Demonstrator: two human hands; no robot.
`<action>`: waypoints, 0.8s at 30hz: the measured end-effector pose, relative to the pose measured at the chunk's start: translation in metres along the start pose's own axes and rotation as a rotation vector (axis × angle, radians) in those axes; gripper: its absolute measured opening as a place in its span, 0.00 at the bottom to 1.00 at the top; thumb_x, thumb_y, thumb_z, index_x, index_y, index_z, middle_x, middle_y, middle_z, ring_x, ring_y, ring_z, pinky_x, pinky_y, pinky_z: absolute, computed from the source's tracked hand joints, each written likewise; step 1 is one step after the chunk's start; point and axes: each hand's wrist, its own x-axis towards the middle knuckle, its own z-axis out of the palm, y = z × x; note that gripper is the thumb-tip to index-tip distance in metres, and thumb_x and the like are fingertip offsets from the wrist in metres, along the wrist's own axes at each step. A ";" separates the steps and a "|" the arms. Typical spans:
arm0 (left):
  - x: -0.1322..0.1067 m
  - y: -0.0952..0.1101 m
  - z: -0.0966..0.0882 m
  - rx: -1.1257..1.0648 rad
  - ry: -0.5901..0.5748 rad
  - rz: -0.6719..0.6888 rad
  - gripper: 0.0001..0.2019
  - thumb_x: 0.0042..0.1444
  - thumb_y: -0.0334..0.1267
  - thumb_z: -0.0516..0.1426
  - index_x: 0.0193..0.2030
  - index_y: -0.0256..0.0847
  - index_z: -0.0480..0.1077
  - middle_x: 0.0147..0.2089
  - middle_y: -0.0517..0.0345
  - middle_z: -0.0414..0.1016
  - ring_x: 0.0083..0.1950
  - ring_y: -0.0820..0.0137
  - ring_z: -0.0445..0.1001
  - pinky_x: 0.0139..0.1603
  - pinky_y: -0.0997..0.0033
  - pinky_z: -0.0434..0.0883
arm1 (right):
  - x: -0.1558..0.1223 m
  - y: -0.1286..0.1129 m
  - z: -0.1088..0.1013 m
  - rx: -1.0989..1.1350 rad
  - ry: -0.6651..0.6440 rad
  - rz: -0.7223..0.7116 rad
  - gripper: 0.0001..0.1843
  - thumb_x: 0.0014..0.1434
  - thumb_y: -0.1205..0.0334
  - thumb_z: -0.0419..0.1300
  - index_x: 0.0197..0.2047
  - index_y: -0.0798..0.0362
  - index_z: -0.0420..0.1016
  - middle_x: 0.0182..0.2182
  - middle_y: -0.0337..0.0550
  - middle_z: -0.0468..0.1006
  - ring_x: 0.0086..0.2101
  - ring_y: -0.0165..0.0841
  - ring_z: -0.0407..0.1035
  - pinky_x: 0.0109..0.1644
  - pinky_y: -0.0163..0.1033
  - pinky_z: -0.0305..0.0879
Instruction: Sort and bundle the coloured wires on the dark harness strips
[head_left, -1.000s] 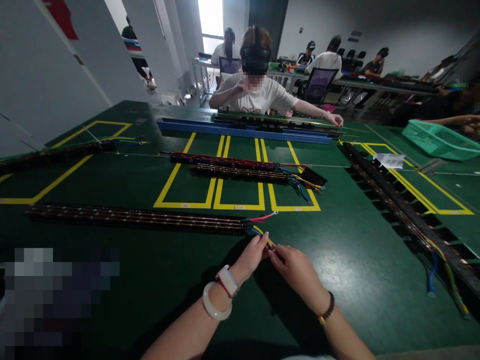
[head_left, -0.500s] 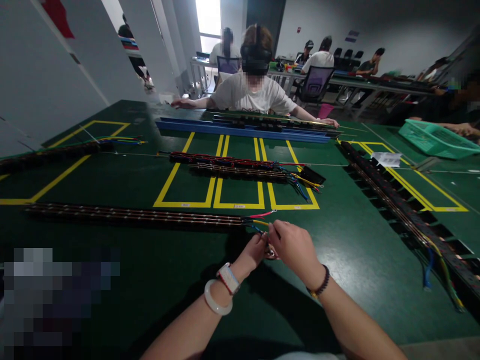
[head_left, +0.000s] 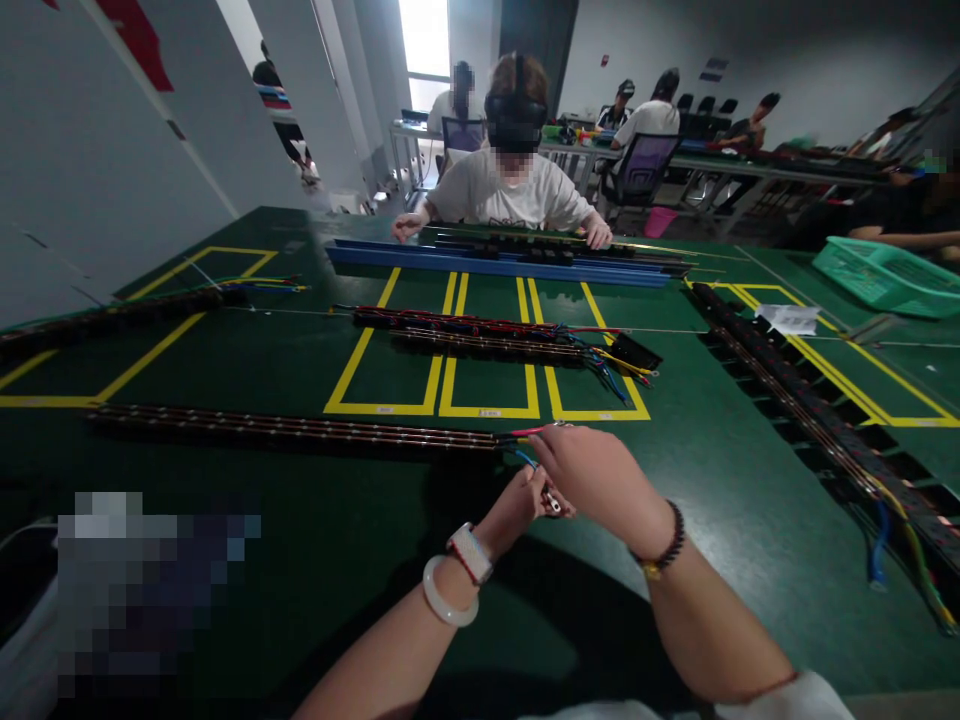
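A long dark bar assembly with copper-coloured strips lies across the table in front of me, coloured wires coming out of its right end. My left hand, wearing a watch and a pale bangle, is closed around the blue wire; a metal ring terminal pokes out by its fingers. Above it, my right hand has its fingers pinched at the red wire, covering that wire's end. The yellow wire is mostly hidden behind the right hand.
Two similar wired bars lie within yellow tape outlines ahead. Blue rails lie beyond, before a seated co-worker. Another long bar assembly slants along the right, near a green basket. A wired bar lies left.
My right hand has shifted from the yellow wire to the red one, its wrist turning over. The left hand keeps its grip. The co-worker's hands have come inward along the rails.
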 end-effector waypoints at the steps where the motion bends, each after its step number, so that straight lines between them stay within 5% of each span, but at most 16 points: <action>1: 0.001 -0.001 0.001 0.006 -0.025 -0.015 0.09 0.55 0.43 0.56 0.34 0.40 0.63 0.26 0.55 0.73 0.36 0.62 0.77 0.42 0.58 0.71 | -0.004 0.015 -0.002 0.077 0.007 -0.032 0.18 0.64 0.56 0.48 0.31 0.54 0.73 0.27 0.47 0.76 0.27 0.35 0.70 0.29 0.36 0.57; 5: 0.002 -0.002 0.002 0.043 -0.072 -0.015 0.14 0.58 0.48 0.53 0.35 0.38 0.60 0.24 0.56 0.72 0.31 0.63 0.77 0.41 0.57 0.73 | -0.008 0.074 0.016 0.450 0.075 0.023 0.21 0.65 0.49 0.46 0.30 0.52 0.69 0.21 0.39 0.71 0.24 0.30 0.65 0.27 0.34 0.56; 9: -0.003 0.001 0.004 0.097 -0.040 0.015 0.11 0.60 0.45 0.52 0.36 0.38 0.60 0.27 0.57 0.71 0.34 0.66 0.77 0.41 0.60 0.73 | 0.009 0.111 0.073 0.705 0.184 0.209 0.20 0.60 0.44 0.50 0.33 0.53 0.69 0.21 0.36 0.69 0.21 0.29 0.63 0.25 0.33 0.56; 14: -0.009 0.001 0.008 0.156 -0.002 0.063 0.10 0.61 0.43 0.50 0.38 0.37 0.60 0.29 0.56 0.72 0.36 0.67 0.77 0.44 0.61 0.72 | 0.028 0.114 0.126 0.826 0.246 0.220 0.25 0.60 0.43 0.48 0.38 0.55 0.74 0.27 0.42 0.75 0.29 0.33 0.68 0.33 0.35 0.61; 19: -0.008 -0.005 0.009 0.309 0.060 0.133 0.15 0.60 0.50 0.48 0.38 0.38 0.59 0.26 0.60 0.70 0.28 0.70 0.75 0.35 0.65 0.73 | 0.031 0.107 0.131 0.818 0.218 0.149 0.26 0.62 0.43 0.47 0.27 0.54 0.72 0.23 0.40 0.72 0.27 0.31 0.65 0.32 0.33 0.57; 24: -0.011 -0.002 0.012 0.453 0.086 0.112 0.19 0.58 0.57 0.47 0.36 0.41 0.57 0.20 0.65 0.66 0.23 0.70 0.72 0.25 0.69 0.71 | 0.027 0.110 0.129 0.824 0.181 0.104 0.24 0.63 0.46 0.47 0.30 0.55 0.73 0.22 0.38 0.71 0.25 0.29 0.64 0.30 0.32 0.55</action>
